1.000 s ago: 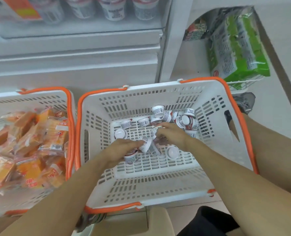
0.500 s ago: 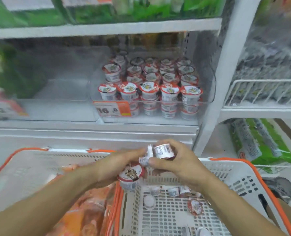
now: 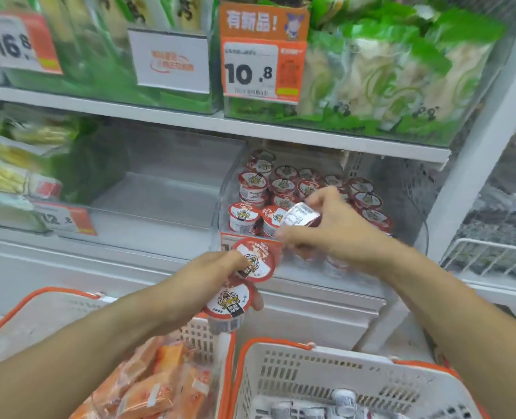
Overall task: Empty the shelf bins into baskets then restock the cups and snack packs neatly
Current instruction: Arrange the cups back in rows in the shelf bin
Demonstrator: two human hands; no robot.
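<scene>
Hands raised from basket (image 3: 326,376) to shelf: right hand (image 3: 329,228) clamps cup (image 3: 299,213) at bin (image 3: 231,179) front; left hand (image 3: 217,276) grips two cups (image 3: 255,260). Restocking underway.

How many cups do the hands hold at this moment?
3. The left hand holds two cups, lids facing the camera; the right hand holds one cup on its side. More may be hidden.

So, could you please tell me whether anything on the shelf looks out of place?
Only the clear bin left of the cup bin stands bare, while its snack packs lie jumbled in the left basket.
</scene>
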